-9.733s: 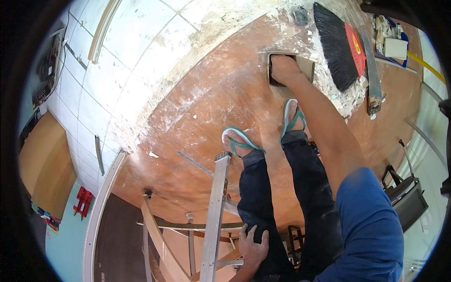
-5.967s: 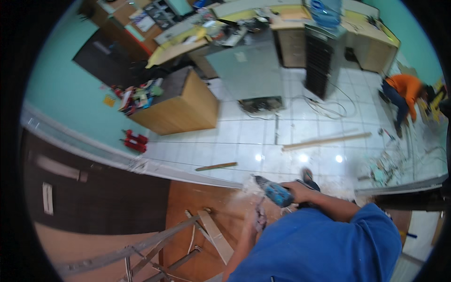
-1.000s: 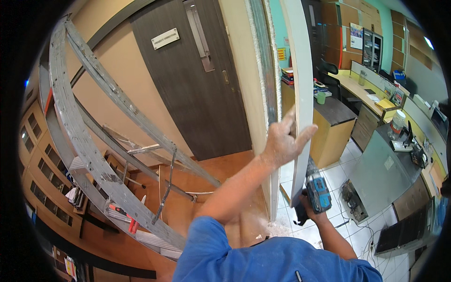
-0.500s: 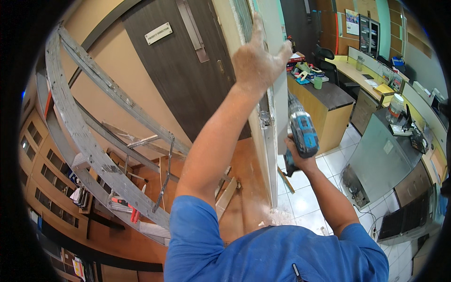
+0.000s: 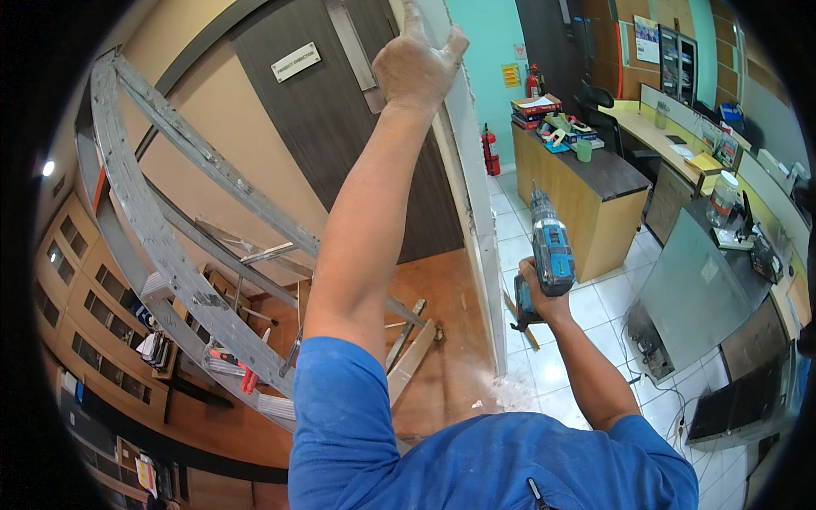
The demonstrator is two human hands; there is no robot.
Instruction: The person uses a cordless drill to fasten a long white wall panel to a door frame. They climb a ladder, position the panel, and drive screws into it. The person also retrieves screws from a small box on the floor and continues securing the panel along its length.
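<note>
My left hand (image 5: 416, 72), dusted with pale powder, is raised at the top of the view against the edge of a white wall panel (image 5: 480, 212). Its index finger points up and the thumb stands out to the right; the remaining fingers are mostly hidden. My right hand (image 5: 541, 293) grips the handle of a blue and black cordless drill (image 5: 554, 255) on the panel's right side. The drill's bit points up and away, apart from the panel. Below, white dust (image 5: 501, 391) lies at the panel's foot.
A paint-spattered ladder (image 5: 183, 246) stands close on the left, before a dark door (image 5: 340, 144). Timber pieces (image 5: 415, 361) lie on the brown floor. To the right are a wooden desk (image 5: 565, 187), a fire extinguisher (image 5: 490, 151), a glass panel (image 5: 693, 293) and loose cables (image 5: 671, 399).
My view has shifted, so the panel edge and my raised left hand appear farther left. The drill now sits farther from the panel, its whole bit showing. It stays in my right hand.
</note>
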